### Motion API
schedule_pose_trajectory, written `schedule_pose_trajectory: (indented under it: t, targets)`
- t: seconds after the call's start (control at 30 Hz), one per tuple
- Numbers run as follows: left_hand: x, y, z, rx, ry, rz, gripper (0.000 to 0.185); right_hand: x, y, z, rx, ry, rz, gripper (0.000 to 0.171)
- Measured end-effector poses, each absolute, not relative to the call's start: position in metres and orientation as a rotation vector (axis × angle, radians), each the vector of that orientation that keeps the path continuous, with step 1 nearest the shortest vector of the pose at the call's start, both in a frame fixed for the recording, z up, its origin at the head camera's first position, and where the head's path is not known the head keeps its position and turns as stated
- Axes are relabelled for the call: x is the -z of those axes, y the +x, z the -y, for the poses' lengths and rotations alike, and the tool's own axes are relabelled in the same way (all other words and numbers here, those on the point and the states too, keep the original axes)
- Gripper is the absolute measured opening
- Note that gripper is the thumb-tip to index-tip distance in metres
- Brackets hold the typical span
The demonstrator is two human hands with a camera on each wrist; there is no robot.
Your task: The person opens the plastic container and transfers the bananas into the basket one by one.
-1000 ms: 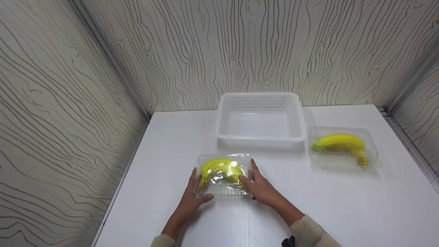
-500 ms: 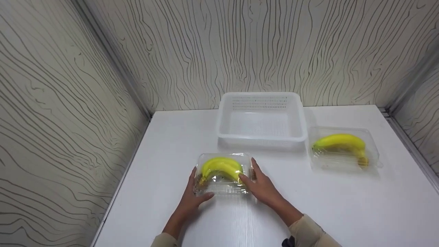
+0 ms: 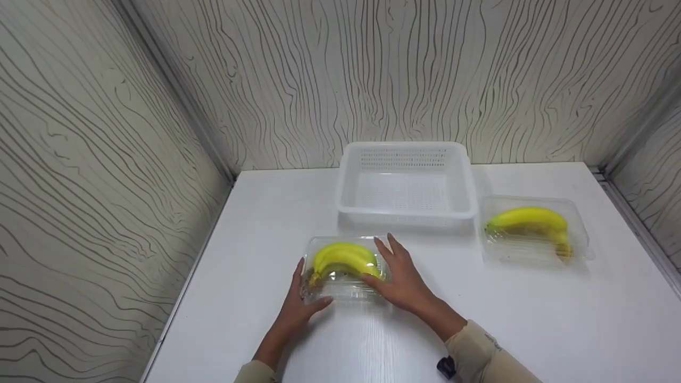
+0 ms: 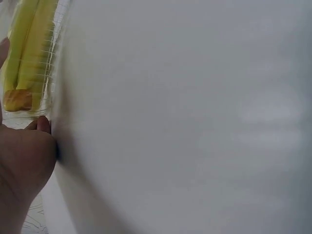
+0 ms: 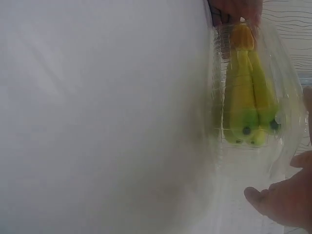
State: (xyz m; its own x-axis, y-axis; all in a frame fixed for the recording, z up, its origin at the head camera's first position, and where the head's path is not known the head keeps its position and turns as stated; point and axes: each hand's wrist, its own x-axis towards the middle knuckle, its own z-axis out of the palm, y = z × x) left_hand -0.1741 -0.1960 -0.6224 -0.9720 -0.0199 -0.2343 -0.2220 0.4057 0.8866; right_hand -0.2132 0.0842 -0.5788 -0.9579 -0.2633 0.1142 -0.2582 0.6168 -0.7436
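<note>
A clear plastic box (image 3: 340,291) with a yellow banana bunch (image 3: 343,256) inside lies on the white table (image 3: 532,319), near its front. My left hand (image 3: 299,300) holds the box's left end, fingers along the side and thumb curled round the front corner. My right hand (image 3: 398,274) rests on the right part of the lid with fingers straight and spread, thumb touching the front. The left wrist view shows the banana bunch (image 4: 27,48) beside my left hand (image 4: 22,165). The right wrist view shows the box (image 5: 287,97), the bananas (image 5: 246,97) and my right hand (image 5: 282,200).
A white perforated basket (image 3: 407,215) stands behind the box against the back wall. To its right lies a second clear box (image 3: 534,254) holding a banana (image 3: 529,219). Patterned walls close in the table on the left, back and right.
My right hand's fingers have shifted from the box's right side up onto the lid. The left hand and the box have stayed in place.
</note>
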Motion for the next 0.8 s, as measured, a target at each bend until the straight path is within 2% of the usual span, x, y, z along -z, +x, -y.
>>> schedule_pose_trajectory:
  t: [0.33, 0.57, 0.8]
  targets:
    - [0.625, -0.176, 0.193, -1.616, -0.181, -2.472, 0.124, 0.55, -0.229, -0.071, 0.844, -0.839, -2.851, 0.087]
    - [0.625, -0.176, 0.191, -1.611, -0.164, -2.488, 0.124, 0.55, -0.231, -0.06, 0.67, -0.886, -2.851, 0.095]
    - [0.622, -0.174, 0.197, -1.614, -0.19, -2.456, 0.124, 0.558, -0.229, -0.053, 0.706, -0.881, -2.884, 0.088]
